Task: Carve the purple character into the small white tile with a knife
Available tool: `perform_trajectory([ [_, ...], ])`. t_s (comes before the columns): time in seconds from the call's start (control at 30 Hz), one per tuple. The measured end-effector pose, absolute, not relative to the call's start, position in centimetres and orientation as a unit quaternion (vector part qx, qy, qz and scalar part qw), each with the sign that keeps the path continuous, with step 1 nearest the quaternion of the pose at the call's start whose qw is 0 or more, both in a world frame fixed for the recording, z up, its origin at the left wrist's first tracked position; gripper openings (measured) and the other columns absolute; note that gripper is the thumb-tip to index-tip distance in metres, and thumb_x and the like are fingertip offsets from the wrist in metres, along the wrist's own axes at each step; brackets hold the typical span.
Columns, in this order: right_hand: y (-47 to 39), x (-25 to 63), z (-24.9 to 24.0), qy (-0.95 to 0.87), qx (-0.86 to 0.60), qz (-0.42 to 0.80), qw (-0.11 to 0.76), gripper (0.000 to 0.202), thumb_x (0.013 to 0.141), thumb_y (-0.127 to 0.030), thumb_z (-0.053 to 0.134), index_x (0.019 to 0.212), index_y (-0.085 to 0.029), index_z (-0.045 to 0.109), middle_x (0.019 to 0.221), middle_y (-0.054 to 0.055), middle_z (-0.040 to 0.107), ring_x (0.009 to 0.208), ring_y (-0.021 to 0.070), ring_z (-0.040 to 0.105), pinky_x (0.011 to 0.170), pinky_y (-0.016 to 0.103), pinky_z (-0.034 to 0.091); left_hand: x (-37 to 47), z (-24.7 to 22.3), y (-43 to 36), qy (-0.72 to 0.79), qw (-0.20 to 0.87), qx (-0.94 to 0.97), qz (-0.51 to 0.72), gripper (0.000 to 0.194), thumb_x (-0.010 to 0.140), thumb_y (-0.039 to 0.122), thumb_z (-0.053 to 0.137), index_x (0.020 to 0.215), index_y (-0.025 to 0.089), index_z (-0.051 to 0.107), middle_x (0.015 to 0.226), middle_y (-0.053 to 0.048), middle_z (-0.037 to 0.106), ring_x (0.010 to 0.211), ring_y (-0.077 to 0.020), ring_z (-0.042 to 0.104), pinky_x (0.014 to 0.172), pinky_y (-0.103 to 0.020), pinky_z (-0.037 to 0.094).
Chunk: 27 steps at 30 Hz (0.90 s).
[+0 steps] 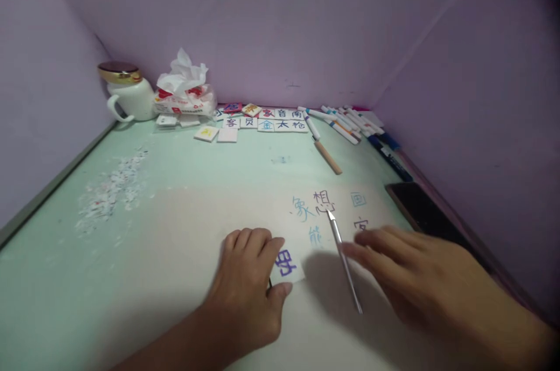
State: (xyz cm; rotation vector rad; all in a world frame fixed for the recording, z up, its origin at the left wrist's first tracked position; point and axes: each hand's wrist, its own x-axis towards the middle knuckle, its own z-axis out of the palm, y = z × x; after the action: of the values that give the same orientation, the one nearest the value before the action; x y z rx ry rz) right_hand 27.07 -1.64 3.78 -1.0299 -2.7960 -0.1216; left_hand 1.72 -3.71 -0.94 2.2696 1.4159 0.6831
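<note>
Left hand (249, 283) rests low and near the middle of the worktop (153, 167), over the left side of a small white card (292, 273) marked with a purple character. Grip: forefinger along the top edge, thumb by the lower edge, pinching the card between them; this presumably keeps it from sliding and leaves the marked face mostly uncovered. A thin dark piece shows beside the thumb; too little visible to identify. Right hand (406, 277) is over the craft knife (346, 269), fingers loosely extended, grip spread and not wrapped around the handle; whether a fingertip touches it, cannot tell. Knife appears to lie flat, blade pointing away from the person, handle end toward them, an orientation that seems to suit picking up by the right hand. Beyond the blade, handwritten characters (324, 202) in blue and purple mark the pale surface, possibly a sheet; near enough to read beside the card. White shavings (116, 190) form a patch at the left, well apart from the hands, which seems to leave the middle free of scraps. Finished-looking cards (266, 117) line up by the back wall, mostly face up, perhaps for easy reading. Markers (345, 120) cluster at the right rear, near a wooden-handled tool (328, 156).
</note>
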Motion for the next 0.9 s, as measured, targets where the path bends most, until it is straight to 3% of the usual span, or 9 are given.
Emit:
perform_trajectory([
  [0.1,1.5,26.0,3.3,-0.954,-0.298,-0.029,0.018,0.036,0.07,0.002,0.047,0.096,-0.018,0.064,0.091,0.009,0.067,0.072,0.0211,0.061,0.058,0.032,0.047,1.8,-1.0,-3.7,0.506,0.178,0.808,0.242,0.042,0.069,0.015,0.059,0.11,0.014,0.051,0.102,-0.012,0.052,0.093,-0.0275,0.047,0.085,-0.051,0.035],
  [0.27,2.9,25.2,2.5,-0.968,-0.242,-0.007,-0.059,0.018,0.072,-0.001,0.051,0.076,-0.017,0.059,0.074,0.005,0.062,0.064,0.0199,0.056,0.057,0.032,0.042,1.8,-0.9,-3.8,0.506,0.174,0.81,0.239,0.04,0.07,0.016,0.058,0.109,0.014,0.051,0.101,-0.012,0.051,0.093,-0.0277,0.046,0.085,-0.051,0.035],
  [0.53,4.0,24.9,3.1,-0.98,-0.177,0.009,-0.084,0.019,0.08,0.0,0.048,0.077,-0.017,0.054,0.072,0.003,0.058,0.056,0.0158,0.051,0.051,0.03,0.037,1.7,-1.0,-3.5,0.501,0.172,0.813,0.243,0.039,0.069,0.017,0.059,0.108,0.012,0.053,0.1,-0.012,0.052,0.091,-0.0277,0.047,0.084,-0.052,0.036],
  [0.63,4.0,25.4,3.5,-0.979,-0.198,0.032,-0.018,0.02,0.085,-0.004,0.044,0.077,-0.019,0.053,0.075,0.004,0.059,0.059,0.0156,0.054,0.054,0.029,0.04,1.6,-1.0,-3.5,0.498,0.172,0.814,0.246,0.039,0.069,0.018,0.059,0.107,0.012,0.053,0.1,-0.013,0.052,0.09,-0.0278,0.047,0.083,-0.052,0.036],
  [0.73,2.9,25.4,3.8,-0.954,-0.254,0.058,0.147,0.015,0.086,-0.009,0.045,0.085,-0.021,0.055,0.081,0.006,0.063,0.062,0.0152,0.059,0.052,0.026,0.042,1.6,-0.9,-3.6,0.499,0.174,0.814,0.243,0.039,0.069,0.018,0.059,0.108,0.012,0.053,0.1,-0.013,0.052,0.09,-0.0276,0.047,0.082,-0.051,0.037],
  [0.8,1.7,25.0,3.8,-0.915,-0.285,0.11,0.262,0.017,0.082,-0.008,0.05,0.089,-0.023,0.053,0.074,0.003,0.062,0.058,0.0146,0.059,0.049,0.025,0.042,1.6,-0.9,-3.6,0.497,0.175,0.815,0.243,0.039,0.069,0.018,0.059,0.108,0.012,0.053,0.1,-0.013,0.052,0.09,-0.0277,0.048,0.082,-0.05,0.037],
  [0.9,-0.4,23.7,3.0,-0.855,-0.317,0.202,0.358,0.025,0.074,-0.005,0.055,0.085,-0.026,0.048,0.065,0.0,0.06,0.051,0.0152,0.058,0.046,0.026,0.042,1.6,-1.0,-3.6,0.496,0.174,0.815,0.246,0.039,0.069,0.018,0.059,0.107,0.011,0.054,0.099,-0.013,0.052,0.09,-0.0282,0.048,0.082,-0.05,0.036],
])
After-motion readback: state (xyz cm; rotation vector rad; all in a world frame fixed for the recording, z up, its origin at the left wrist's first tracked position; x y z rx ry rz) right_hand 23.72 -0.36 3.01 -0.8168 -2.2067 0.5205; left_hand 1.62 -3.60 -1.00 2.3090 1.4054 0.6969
